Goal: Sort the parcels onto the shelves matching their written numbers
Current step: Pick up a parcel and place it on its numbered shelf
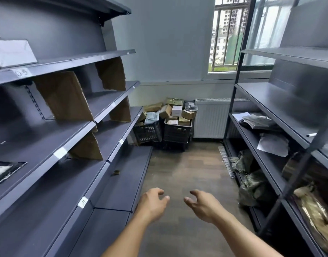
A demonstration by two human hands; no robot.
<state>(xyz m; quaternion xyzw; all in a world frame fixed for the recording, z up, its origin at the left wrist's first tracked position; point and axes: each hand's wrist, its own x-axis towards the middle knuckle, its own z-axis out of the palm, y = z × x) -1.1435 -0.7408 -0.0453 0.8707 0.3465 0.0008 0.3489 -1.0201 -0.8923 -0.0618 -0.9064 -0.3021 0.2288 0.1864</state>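
Observation:
A pile of parcels (169,111), brown boxes, a white box and soft bags, fills two black crates (177,133) at the far end of the aisle. My left hand (153,203) and my right hand (202,204) reach forward over the wooden floor, fingers loosely curled, holding nothing. Dark grey shelves (76,138) with white number labels run along the left. A white box (12,52) stands on the upper left shelf above a label (21,72) reading 05. A grey bag parcel (3,172) lies on a lower left shelf.
Cardboard dividers (64,96) stand on the left shelves. The right shelving (271,127) holds papers, bags and a marker (311,135). A white radiator (211,117) and a window are at the far wall. The wooden floor aisle (187,169) runs between the shelves.

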